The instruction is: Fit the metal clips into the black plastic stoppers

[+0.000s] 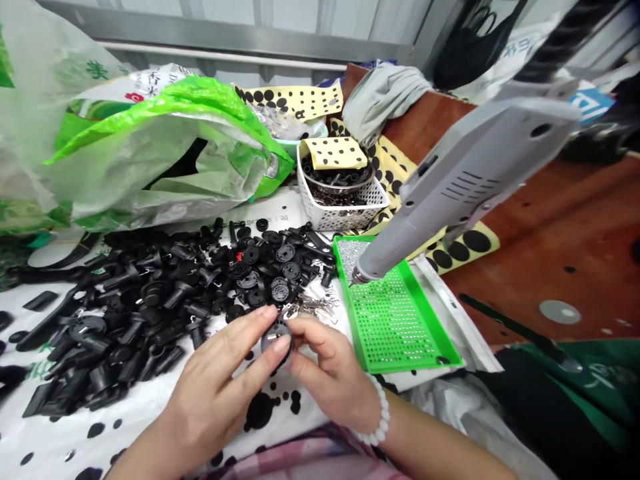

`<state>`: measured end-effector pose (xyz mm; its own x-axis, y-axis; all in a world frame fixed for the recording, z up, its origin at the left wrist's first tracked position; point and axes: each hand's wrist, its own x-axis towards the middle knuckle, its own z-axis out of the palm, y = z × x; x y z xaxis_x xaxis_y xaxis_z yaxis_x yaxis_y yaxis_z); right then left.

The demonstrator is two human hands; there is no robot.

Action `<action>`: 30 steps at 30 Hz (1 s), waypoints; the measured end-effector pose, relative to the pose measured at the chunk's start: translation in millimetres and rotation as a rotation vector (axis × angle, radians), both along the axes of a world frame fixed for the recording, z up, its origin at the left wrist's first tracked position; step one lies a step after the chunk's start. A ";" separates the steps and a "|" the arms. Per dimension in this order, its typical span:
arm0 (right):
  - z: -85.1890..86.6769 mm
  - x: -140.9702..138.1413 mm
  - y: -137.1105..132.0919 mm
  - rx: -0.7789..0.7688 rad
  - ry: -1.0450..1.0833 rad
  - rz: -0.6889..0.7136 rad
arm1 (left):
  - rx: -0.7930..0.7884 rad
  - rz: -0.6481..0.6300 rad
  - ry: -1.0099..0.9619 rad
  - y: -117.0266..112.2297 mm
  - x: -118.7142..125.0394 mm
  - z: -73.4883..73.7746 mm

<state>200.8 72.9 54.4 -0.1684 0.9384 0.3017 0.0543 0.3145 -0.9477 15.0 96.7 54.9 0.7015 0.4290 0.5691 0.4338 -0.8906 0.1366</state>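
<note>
A round black plastic part (273, 339) is held between my two hands, low over the front of the table. My left hand (215, 380) has its thumb and fingers closed on the part's left side. My right hand (327, 367) pinches it from the right, partly hiding it, and wears a white bead bracelet (379, 417) at the wrist. Just beyond my fingers lie small metal clips (317, 305) in a loose bunch. A large heap of black plastic parts (150, 287), some round and some tube-shaped, spreads to the left and behind.
A grey electric screwdriver (450, 180) hangs at a slant over a green tray (435, 327) of small screws. Behind stands a white basket (330, 217) of black and metal parts. Plastic bags (200, 173) fill the back left. Sheets of black round stickers (463, 247) lie at right.
</note>
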 end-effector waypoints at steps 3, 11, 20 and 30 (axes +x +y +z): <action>-4.6 0.7 -2.5 0.143 -0.039 -0.058 | 0.036 0.026 -0.011 -4.4 1.1 -0.3; -8.2 4.7 -2.4 0.161 0.033 0.002 | -0.038 0.083 -0.043 -14.8 9.5 3.6; -16.5 0.3 -4.7 0.082 0.049 -0.061 | -0.070 0.093 -0.048 -13.8 13.7 0.6; -16.6 -8.2 4.9 0.351 -0.328 -0.227 | -0.094 0.319 -0.180 -16.4 14.7 -19.9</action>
